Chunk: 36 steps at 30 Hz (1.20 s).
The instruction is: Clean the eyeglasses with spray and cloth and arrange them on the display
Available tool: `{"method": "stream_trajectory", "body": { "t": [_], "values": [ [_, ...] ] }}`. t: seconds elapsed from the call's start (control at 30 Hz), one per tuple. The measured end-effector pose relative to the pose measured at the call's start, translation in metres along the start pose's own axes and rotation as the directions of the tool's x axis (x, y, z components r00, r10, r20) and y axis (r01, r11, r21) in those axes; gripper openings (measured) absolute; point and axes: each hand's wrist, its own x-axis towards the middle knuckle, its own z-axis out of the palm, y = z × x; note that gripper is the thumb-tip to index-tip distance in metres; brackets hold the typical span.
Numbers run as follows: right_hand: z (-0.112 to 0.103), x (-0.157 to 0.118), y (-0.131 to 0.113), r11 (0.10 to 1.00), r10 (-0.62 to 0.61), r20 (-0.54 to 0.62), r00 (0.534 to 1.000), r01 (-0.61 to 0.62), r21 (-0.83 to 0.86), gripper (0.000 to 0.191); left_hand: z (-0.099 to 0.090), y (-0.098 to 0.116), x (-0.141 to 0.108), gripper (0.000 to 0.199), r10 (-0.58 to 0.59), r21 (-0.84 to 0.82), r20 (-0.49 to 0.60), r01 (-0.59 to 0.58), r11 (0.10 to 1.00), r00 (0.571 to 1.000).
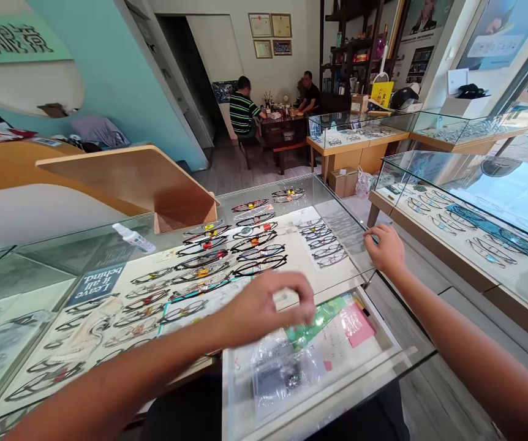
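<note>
Now our left hand [268, 303] curls above the open drawer [228, 392] | grip too blurred to tell | our right hand [386, 248] near the glass table [342, 223] edge, grip unclear

Left forearm [130, 373]: ours is bare and smooth, tapering to the wrist, left of the open drawer [227, 398].
Left hand [264, 306]: bare, its outline slightly blurred, above the drawer's far left part.
Right forearm [466, 337]: our other one is bare too, slimmer at the wrist, right of the drawer.
Right hand [386, 248]: bare, beyond the drawer's far right corner.
Lap: we wear dark, near-black cloth [176, 413], visible on both sides of the drawer.
</note>
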Motion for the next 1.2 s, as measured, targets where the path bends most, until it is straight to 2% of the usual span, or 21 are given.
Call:
{"method": "stream_trajectory", "body": {
  "t": [0.07, 0.1, 0.17, 0.2, 0.27, 0.37, 0.4, 0.5, 0.6, 0.8, 1.0, 1.2],
  "values": [
    [0.001, 0.000, 0.001, 1.000, 0.009, 0.003, 1.000, -0.009, -0.010, 0.027, -0.035, -0.008, 0.036, 0.031, 0.053, 0.165, -0.144, -0.029, 0.986, 0.988],
    [0.001, 0.000, 0.001, 1.000, 0.012, 0.005, 1.000, -0.012, -0.014, 0.027, -0.053, -0.017, 0.056, 0.032, 0.065, 0.269, -0.180, -0.014, 0.963, 0.982],
    [0.001, 0.000, 0.001, 1.000, 0.014, 0.010, 1.000, -0.014, -0.015, 0.028, -0.089, -0.040, 0.099, 0.033, 0.111, 0.484, -0.271, 0.035, 0.874, 0.956],
    [0.001, 0.000, 0.001, 1.000, 0.012, 0.014, 1.000, -0.012, -0.015, 0.028, -0.105, -0.054, 0.119, 0.031, 0.143, 0.599, -0.289, 0.062, 0.799, 0.947],
    [0.001, -0.001, 0.000, 1.000, 0.009, 0.020, 1.000, -0.008, -0.016, 0.029, -0.135, -0.084, 0.158, 0.024, 0.200, 0.797, -0.317, 0.146, 0.586, 0.927],
    [0.001, -0.001, -0.001, 1.000, 0.013, 0.023, 1.000, -0.013, -0.017, 0.029, -0.165, -0.129, 0.204, 0.041, 0.137, 0.905, -0.305, 0.242, 0.349, 0.942],
    [0.001, -0.001, -0.001, 1.000, 0.014, 0.022, 1.000, -0.014, -0.016, 0.028, -0.171, -0.142, 0.216, 0.042, 0.114, 0.912, -0.298, 0.247, 0.327, 0.948],
    [0.002, 0.000, -0.002, 1.000, 0.016, 0.022, 1.000, -0.016, -0.010, 0.027, -0.180, -0.175, 0.245, 0.034, 0.052, 0.920, -0.275, 0.247, 0.304, 0.960],
    [0.002, 0.000, -0.003, 1.000, 0.019, 0.028, 0.999, -0.019, 0.001, 0.026, -0.182, -0.197, 0.267, 0.030, 0.012, 0.921, -0.273, 0.258, 0.293, 0.962],
    [0.000, 0.001, -0.006, 0.999, 0.046, 0.050, 0.998, -0.046, 0.013, 0.027, -0.183, -0.215, 0.291, 0.025, 0.012, 0.910, -0.317, 0.300, 0.285, 0.949],
    [0.002, 0.002, -0.004, 0.999, 0.040, 0.047, 0.998, -0.041, 0.007, 0.027, -0.172, -0.201, 0.279, 0.021, 0.063, 0.908, -0.335, 0.304, 0.290, 0.940],
    [0.002, 0.002, -0.004, 0.998, 0.060, 0.059, 0.996, -0.061, 0.019, 0.029, -0.159, -0.159, 0.244, 0.030, 0.200, 0.919, -0.299, 0.225, 0.324, 0.933]
  ]
}}
